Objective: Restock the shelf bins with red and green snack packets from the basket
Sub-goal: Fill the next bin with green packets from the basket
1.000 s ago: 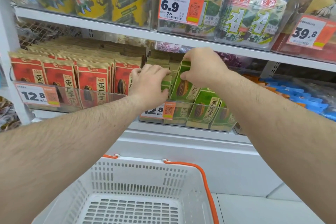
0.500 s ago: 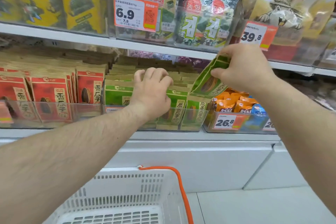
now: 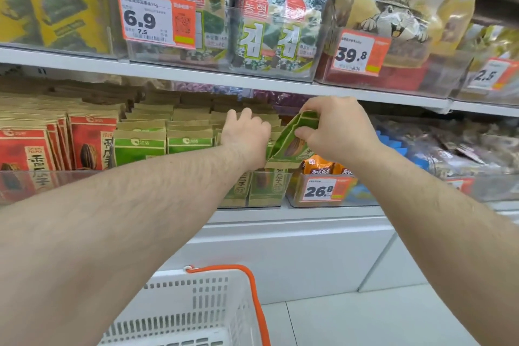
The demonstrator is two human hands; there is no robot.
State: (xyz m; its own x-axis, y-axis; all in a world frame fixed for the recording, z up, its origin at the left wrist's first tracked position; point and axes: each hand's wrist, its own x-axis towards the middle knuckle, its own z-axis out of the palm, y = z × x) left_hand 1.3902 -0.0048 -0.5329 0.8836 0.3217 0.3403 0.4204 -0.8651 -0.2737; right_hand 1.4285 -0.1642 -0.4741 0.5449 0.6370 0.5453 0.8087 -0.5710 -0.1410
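My right hand [image 3: 337,129] pinches a green snack packet [image 3: 292,143] by its top edge, tilted over the right end of the clear bin of green packets [image 3: 163,146]. My left hand [image 3: 247,135] reaches into the same bin, fingers curled over the tops of the upright green packets just left of the held one. Red snack packets [image 3: 90,143] stand in rows in the clear bin to the left. The white basket [image 3: 196,303] with an orange handle [image 3: 252,289] sits below my arms; no packets show in its visible part.
A bin of orange packs [image 3: 320,166] with a 26.8 price tag [image 3: 320,191] stands right of the green bin. The upper shelf edge [image 3: 252,83] runs close above my hands, loaded with seaweed packs [image 3: 266,31] and a large nut bag [image 3: 398,8].
My right hand has brought the green packet down and left, closer to the bin and my left hand. My left hand has shifted to the right-hand green row. The view has swung right.
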